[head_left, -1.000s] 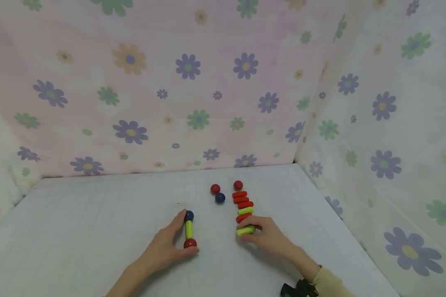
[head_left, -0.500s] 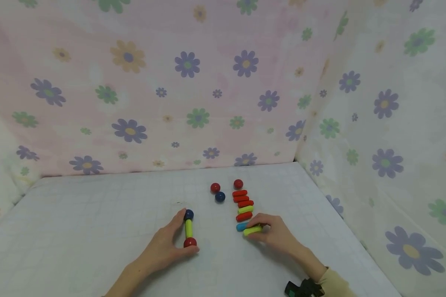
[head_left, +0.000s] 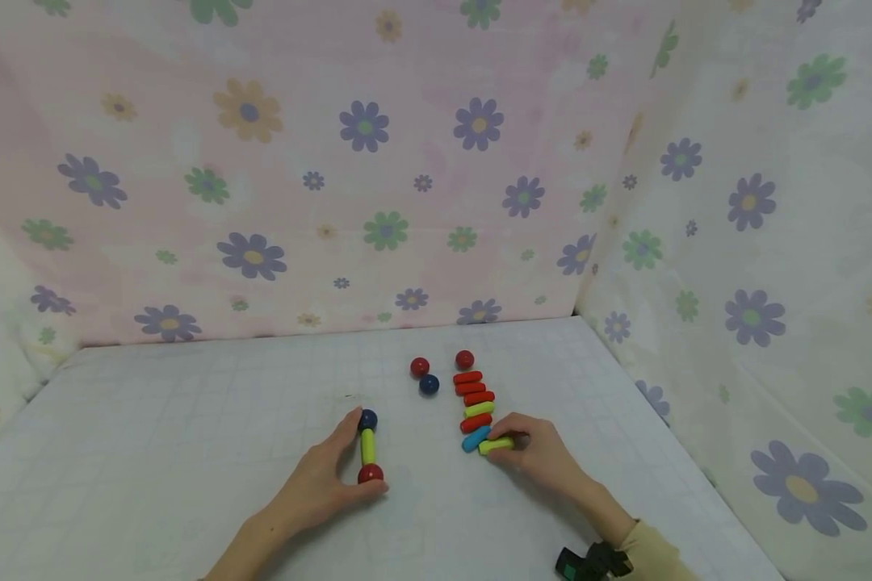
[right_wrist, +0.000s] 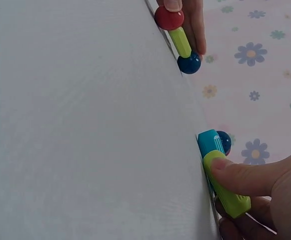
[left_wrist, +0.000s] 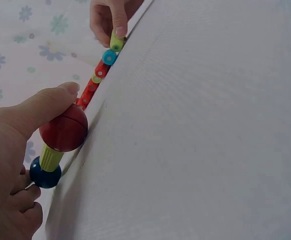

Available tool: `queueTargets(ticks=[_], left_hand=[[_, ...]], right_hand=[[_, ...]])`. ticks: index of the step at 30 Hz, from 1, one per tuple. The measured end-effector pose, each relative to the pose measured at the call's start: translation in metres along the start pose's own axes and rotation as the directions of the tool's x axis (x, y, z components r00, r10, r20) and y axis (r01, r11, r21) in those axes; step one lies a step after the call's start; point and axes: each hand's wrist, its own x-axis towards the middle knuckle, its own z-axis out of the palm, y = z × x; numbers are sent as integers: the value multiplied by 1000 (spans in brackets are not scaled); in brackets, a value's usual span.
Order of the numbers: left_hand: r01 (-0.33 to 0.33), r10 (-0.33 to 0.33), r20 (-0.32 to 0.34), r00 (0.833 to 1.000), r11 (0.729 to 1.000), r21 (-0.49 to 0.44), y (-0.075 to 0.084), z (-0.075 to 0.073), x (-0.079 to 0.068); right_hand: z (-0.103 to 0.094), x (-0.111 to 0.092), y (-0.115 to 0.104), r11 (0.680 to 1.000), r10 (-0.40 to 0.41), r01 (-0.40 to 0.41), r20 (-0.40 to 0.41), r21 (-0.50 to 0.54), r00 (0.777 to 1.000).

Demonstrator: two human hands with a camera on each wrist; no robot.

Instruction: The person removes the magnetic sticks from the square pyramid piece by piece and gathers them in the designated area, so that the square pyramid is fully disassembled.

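Observation:
My left hand (head_left: pixel 318 484) grips a joined piece by its two ends, thumb at the red ball (head_left: pixel 371 474) and fingers at the blue ball (head_left: pixel 367 420). A yellow-green rod (head_left: pixel 367 447) links the two balls. Over to the right, my right hand (head_left: pixel 541 453) pinches another yellow-green rod (right_wrist: pixel 226 187) between thumb and fingers. Right beside that rod, at the near end of a row, lies a blue rod (head_left: pixel 475 439). Several red rods (head_left: pixel 475 423) and one yellow-green rod (head_left: pixel 479 410) make up the rest of the row.
Behind the row sits a single red ball (head_left: pixel 464 360). Left of it, another red ball (head_left: pixel 419 368) lies against a blue ball (head_left: pixel 429 385). A white cloth covers the table (head_left: pixel 189 436). Flowered curtains (head_left: pixel 298 202) rise behind and at the sides.
My right hand has shifted slightly right with the yellow-green rod, uncovering the blue rod, which has since turned to lie slantwise. My left hand has stayed in place.

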Motion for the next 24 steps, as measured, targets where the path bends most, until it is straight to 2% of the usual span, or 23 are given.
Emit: queueTargets(ticks=[8,24], left_hand=[[-5,5,2,1000,1000,-7,0,-1,-1],[-22,22,0,1000,1000,-6,0,-2,-2]], right_hand=[[-1,0,2,997,65,-66,-45,-26,997],[-5,0,-3,996,86,-88,-48,-35,995]])
